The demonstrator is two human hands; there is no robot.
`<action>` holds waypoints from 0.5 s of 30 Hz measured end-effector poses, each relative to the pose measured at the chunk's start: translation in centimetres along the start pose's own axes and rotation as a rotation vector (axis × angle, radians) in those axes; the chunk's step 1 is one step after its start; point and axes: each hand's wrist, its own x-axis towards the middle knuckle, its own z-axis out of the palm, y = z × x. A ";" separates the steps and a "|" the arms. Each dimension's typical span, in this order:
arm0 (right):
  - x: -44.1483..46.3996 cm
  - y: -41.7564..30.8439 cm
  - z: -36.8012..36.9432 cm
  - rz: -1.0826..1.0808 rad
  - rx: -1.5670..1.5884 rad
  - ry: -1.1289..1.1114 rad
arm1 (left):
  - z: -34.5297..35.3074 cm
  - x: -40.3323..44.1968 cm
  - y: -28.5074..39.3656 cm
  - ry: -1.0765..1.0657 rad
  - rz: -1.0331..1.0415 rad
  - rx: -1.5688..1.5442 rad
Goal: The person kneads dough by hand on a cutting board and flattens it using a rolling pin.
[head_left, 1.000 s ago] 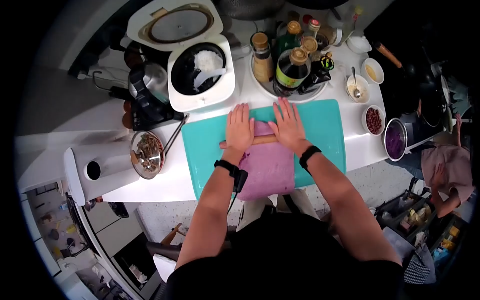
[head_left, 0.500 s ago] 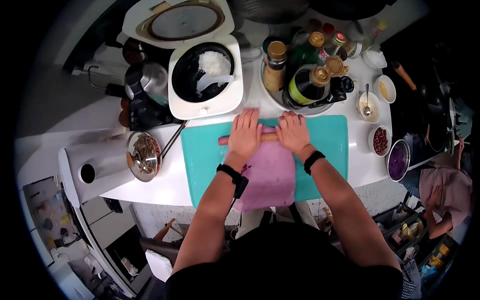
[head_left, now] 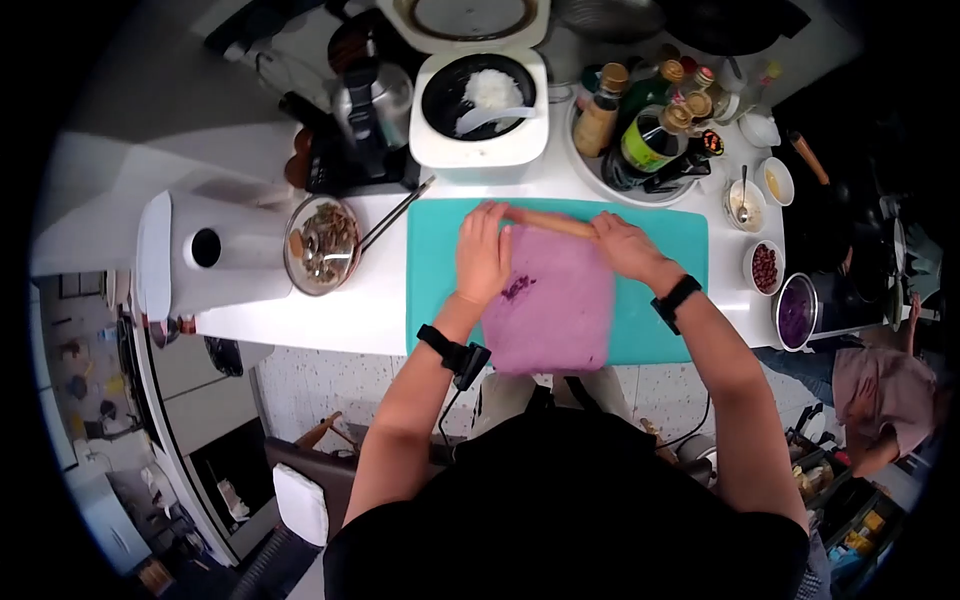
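A flat, pinkish-purple sheet of dough (head_left: pixel 552 310) lies on the teal mat (head_left: pixel 655 330), with a darker purple patch near its left side. Across its far edge rests a wooden rolling pin (head_left: pixel 552 222), slightly slanted. My left hand (head_left: pixel 483 255) is on the pin's left end, its fingers hiding the handle. Around the right end my right hand (head_left: pixel 627 247) is closed. The near edge of the dough reaches the front of the mat.
Behind the mat stand an open rice cooker (head_left: pixel 480 150) and a tray (head_left: pixel 590 180) of bottles. Glass-lidded bowl (head_left: pixel 322 245) and chopsticks (head_left: pixel 395 215) lie left. At right are a bowl of red beans (head_left: pixel 763 268), a purple-filled bowl (head_left: pixel 797 312) and another person (head_left: pixel 885 385).
My hands have moved apart, outward to the ends of the rolling pin. The pin now slants down to the right. The camera view has shifted, and more of the dough shows.
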 end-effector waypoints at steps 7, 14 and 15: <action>-6.1 -11.9 2.5 -0.075 -0.024 -0.245 | -4.4 -10.9 1.7 -0.177 -0.006 0.161; -6.7 -15.0 13.4 0.191 -0.056 0.178 | -0.1 -15.2 -2.8 -0.353 -0.128 0.338; -3.7 -14.1 12.9 0.246 -0.121 0.237 | 0.2 -12.9 -3.8 -0.317 -0.125 0.377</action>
